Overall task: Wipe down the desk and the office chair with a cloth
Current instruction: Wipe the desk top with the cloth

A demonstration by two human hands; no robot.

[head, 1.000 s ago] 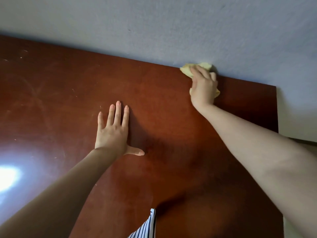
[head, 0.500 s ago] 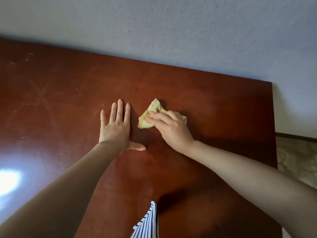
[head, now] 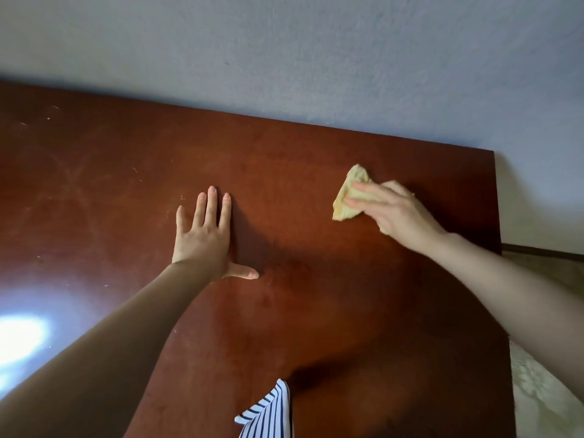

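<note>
A reddish-brown wooden desk (head: 300,311) fills most of the view. My right hand (head: 395,213) presses a crumpled yellow cloth (head: 349,197) flat against the desk top near its far right corner, with the fingers laid over the cloth. My left hand (head: 205,235) lies palm down on the desk near the middle, fingers straight and thumb spread out. No office chair is in sight.
A pale grey wall (head: 316,58) runs along the desk's far edge. The desk's right edge drops to a patterned floor (head: 543,390). A striped blue and white piece of clothing (head: 268,412) hangs in at the bottom. Bright glare (head: 19,339) sits on the desk at left.
My right hand swept the cloth from the far edge down to beside my left hand, then out to the right. My left hand has stayed in place.
</note>
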